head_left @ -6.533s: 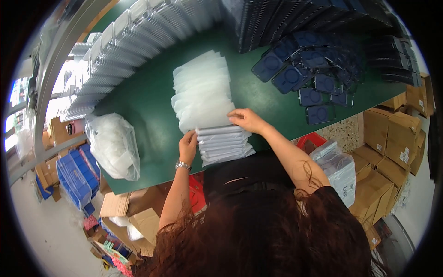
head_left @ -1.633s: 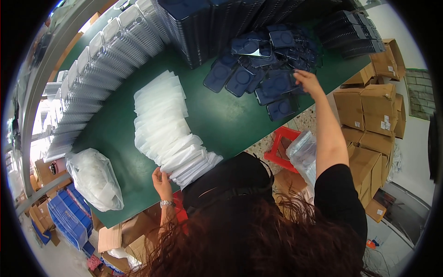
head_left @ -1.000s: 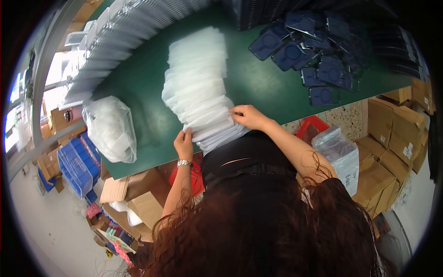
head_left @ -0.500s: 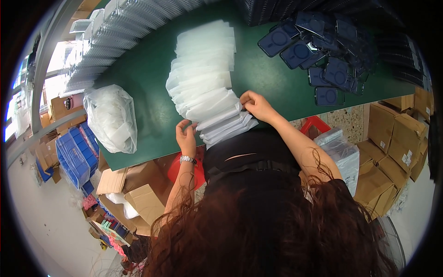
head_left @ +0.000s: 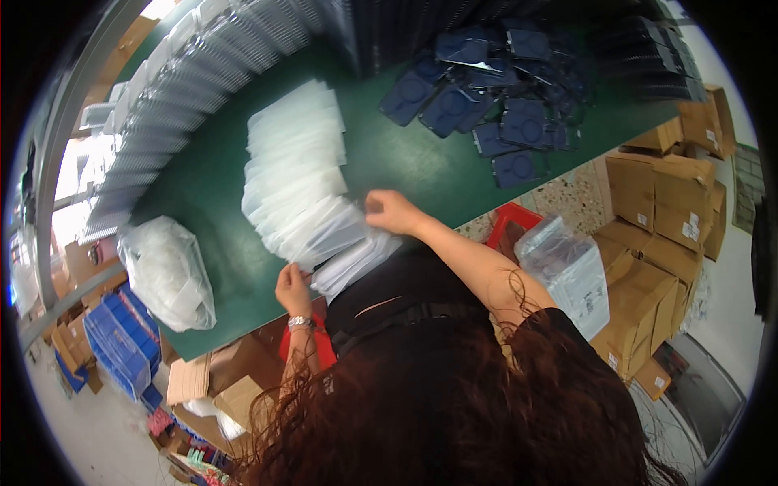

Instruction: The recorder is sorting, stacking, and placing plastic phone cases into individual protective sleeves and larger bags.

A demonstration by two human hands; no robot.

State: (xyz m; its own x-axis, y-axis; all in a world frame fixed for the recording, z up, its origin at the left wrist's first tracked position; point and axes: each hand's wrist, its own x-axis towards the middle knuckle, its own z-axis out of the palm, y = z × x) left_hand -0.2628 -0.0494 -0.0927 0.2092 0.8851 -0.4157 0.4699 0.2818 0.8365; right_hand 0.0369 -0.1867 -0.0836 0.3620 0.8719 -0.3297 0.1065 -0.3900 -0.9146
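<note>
**A:** On the green table (head_left: 421, 170), we're seeing a long fanned stack of clear plastic sleeves (head_left: 296, 178) lying from the middle down to the near edge. The left hand (head_left: 292, 285) is pinching the lower corner of the stack, fingers closed on the sleeves.

**B:** Yep, and we're seeing the right hand (head_left: 389, 212) gripping the top sleeves at the near end, fingers curled. Dark blue trays (head_left: 486, 113) are piling up further right, well apart, and a clear bag (head_left: 166, 271) is sitting to the left.
</note>
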